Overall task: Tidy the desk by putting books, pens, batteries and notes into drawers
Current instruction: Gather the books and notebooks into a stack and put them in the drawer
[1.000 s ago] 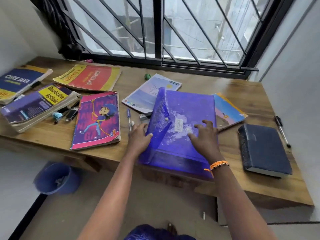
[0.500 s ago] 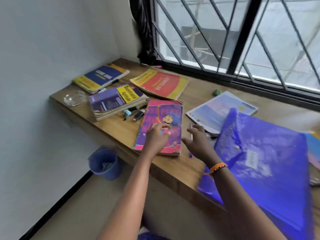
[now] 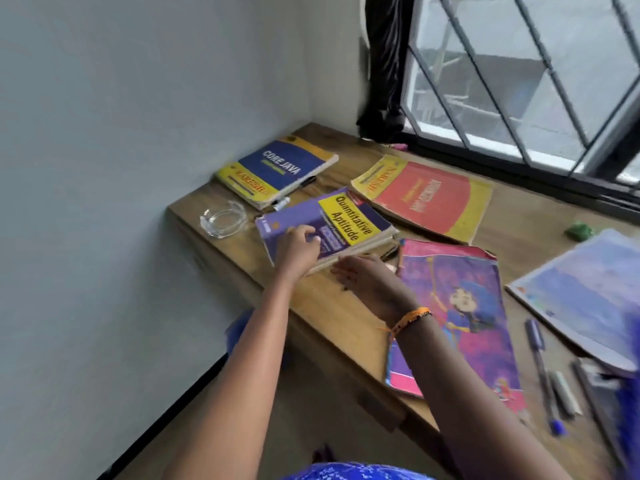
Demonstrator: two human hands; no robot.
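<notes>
A thick purple "Quantitative Aptitude" book (image 3: 349, 220) lies on the wooden desk (image 3: 329, 306) near its left end. My left hand (image 3: 298, 251) rests on the book's cover with curled fingers at its near left corner. My right hand (image 3: 363, 277) touches the book's near edge, fingers stretched along the pages. A pink cartoon book (image 3: 464, 306) lies just right of my right wrist. A blue "Core Java" book (image 3: 277, 168) and a red-and-yellow book (image 3: 426, 197) lie farther back. Pens (image 3: 540, 362) lie at the right.
A glass ashtray (image 3: 223, 219) stands left of the purple book by the wall. A pale booklet (image 3: 588, 292) and a green lump (image 3: 580, 231) lie at the right. The barred window (image 3: 519, 81) runs behind the desk. A marker (image 3: 280, 203) sits beside the Core Java book.
The view swung left. Both hands left the blue folder, passed over the pink cartoon book and now sit on the Quantitative Aptitude book.
</notes>
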